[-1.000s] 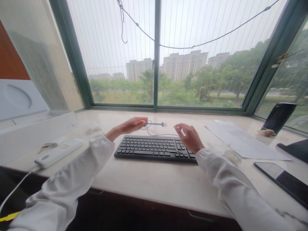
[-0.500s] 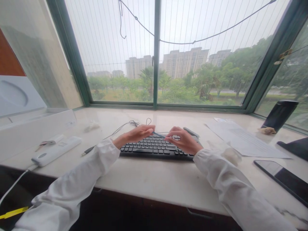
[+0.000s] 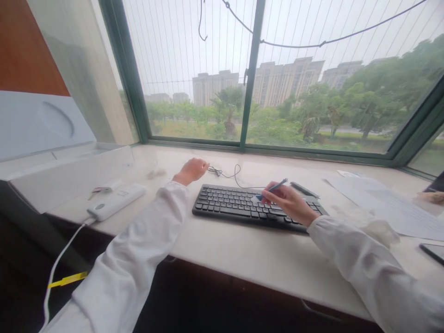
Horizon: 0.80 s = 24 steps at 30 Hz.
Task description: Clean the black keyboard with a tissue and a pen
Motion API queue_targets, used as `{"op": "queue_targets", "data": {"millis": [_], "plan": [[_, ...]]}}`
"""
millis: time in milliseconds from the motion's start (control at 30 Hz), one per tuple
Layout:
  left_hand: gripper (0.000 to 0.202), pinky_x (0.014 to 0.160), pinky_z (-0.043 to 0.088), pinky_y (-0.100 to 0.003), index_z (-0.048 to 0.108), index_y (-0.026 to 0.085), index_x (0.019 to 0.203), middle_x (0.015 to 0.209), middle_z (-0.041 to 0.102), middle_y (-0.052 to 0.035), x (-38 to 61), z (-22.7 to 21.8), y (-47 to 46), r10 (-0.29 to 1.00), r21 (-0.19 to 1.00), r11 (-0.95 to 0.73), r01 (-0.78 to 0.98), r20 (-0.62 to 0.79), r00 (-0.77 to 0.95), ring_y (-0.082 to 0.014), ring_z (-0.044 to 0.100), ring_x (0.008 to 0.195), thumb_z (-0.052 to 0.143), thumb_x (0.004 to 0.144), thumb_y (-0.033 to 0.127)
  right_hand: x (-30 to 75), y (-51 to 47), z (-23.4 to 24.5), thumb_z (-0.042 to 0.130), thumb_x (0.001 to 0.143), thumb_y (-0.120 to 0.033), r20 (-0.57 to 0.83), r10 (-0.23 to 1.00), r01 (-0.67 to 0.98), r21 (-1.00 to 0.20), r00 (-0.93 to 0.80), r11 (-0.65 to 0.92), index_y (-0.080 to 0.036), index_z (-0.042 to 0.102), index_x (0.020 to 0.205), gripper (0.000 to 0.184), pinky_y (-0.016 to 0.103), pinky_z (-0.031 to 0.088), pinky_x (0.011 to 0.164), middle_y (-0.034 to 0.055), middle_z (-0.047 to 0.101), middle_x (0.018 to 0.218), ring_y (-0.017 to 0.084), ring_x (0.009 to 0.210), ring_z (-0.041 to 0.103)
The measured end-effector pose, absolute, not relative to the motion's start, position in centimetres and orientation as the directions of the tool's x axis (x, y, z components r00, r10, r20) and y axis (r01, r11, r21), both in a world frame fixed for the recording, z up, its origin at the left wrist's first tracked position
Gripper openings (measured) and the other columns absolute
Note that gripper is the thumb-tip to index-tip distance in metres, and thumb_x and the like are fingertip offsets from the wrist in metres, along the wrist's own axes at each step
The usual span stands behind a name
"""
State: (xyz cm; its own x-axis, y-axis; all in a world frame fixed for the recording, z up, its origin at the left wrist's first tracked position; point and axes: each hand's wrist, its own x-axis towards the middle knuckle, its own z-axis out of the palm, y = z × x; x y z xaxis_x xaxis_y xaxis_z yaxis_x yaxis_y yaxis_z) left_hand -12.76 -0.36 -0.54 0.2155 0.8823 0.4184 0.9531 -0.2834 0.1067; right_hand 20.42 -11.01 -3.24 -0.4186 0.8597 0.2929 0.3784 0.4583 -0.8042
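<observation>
A black keyboard (image 3: 243, 206) lies on the pale stone sill. My right hand (image 3: 289, 203) hovers over the keyboard's right half, pinching a thin blue brush (image 3: 274, 188) whose white tip points down at the keys. My left hand (image 3: 192, 170) rests on the sill behind the keyboard's left end, fingers curled closed at the bundled keyboard cable (image 3: 222, 173); what the fingers hold is hidden. Both arms wear white sleeves.
A white power strip (image 3: 116, 202) with its cord lies at the left, beside a white box (image 3: 65, 171). A dark pen-like object (image 3: 304, 189) sits behind the keyboard. Papers (image 3: 388, 206) lie at the right, a phone edge (image 3: 433, 252) at far right. Window frame behind.
The brush passed from my left hand to my right. My left hand moved back left to the cable behind the keyboard. The view shifted to the left.
</observation>
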Motion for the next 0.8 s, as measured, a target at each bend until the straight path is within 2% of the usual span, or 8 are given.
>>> {"op": "queue_targets", "data": {"millis": [133,233,400,633,800], "plan": [[0.043,0.078,0.049,-0.033,0.075,0.014,0.080,0.085,0.072,-0.0167,-13.7,-1.7,0.9,0.913,0.108,-0.161,0.981,0.394,0.107,-0.0265,0.067,0.083,0.041,0.092,0.036,13.3,-11.3,-2.2,0.054,0.092,-0.048,0.241,0.811,0.272,-0.859,-0.534,0.434,-0.017,0.058,0.089,0.031,0.031,0.047,0.071,0.0078,0.073,0.083,0.016,0.073,0.060],[0.043,0.080,0.050,-0.033,0.077,0.013,0.088,0.088,0.073,-0.0177,-13.9,-2.0,1.1,0.923,0.111,-0.108,0.988,0.381,0.058,-0.0271,0.068,0.086,0.042,0.091,0.038,8.6,-10.9,-1.9,0.053,0.093,-0.040,0.228,0.793,0.313,-0.830,-0.565,0.462,-0.017,0.058,0.088,0.024,0.029,0.047,0.066,0.0070,0.074,0.083,0.016,0.071,0.060],[0.043,0.082,0.052,-0.033,0.077,0.012,0.091,0.091,0.073,-0.0178,-13.9,-1.8,0.8,0.932,0.119,-0.091,0.989,0.361,0.043,-0.0271,0.069,0.090,0.044,0.091,0.038,4.3,-9.5,-2.3,0.053,0.093,-0.030,0.230,0.775,0.350,-0.792,-0.588,0.500,-0.019,0.057,0.086,0.013,0.029,0.047,0.068,0.0044,0.075,0.081,0.016,0.070,0.062],[0.039,0.085,0.051,-0.032,0.077,0.011,0.095,0.095,0.073,-0.0181,-13.6,-1.2,0.2,0.935,0.145,-0.094,0.985,0.352,0.038,-0.0267,0.068,0.095,0.045,0.091,0.035,2.8,-9.0,-3.1,0.051,0.092,-0.025,0.211,0.786,0.433,-0.738,-0.581,0.518,-0.020,0.055,0.084,0.010,0.028,0.045,0.067,0.0018,0.075,0.078,0.015,0.069,0.062],[0.038,0.083,0.052,-0.031,0.077,0.012,0.092,0.092,0.073,-0.0175,-13.6,-1.3,0.0,0.936,0.158,-0.094,0.983,0.350,0.033,-0.0257,0.068,0.092,0.046,0.090,0.034,3.2,-9.2,-3.1,0.053,0.091,-0.023,0.209,0.786,0.470,-0.702,-0.581,0.535,-0.021,0.055,0.082,0.009,0.028,0.044,0.068,0.0012,0.075,0.078,0.016,0.070,0.062]]}}
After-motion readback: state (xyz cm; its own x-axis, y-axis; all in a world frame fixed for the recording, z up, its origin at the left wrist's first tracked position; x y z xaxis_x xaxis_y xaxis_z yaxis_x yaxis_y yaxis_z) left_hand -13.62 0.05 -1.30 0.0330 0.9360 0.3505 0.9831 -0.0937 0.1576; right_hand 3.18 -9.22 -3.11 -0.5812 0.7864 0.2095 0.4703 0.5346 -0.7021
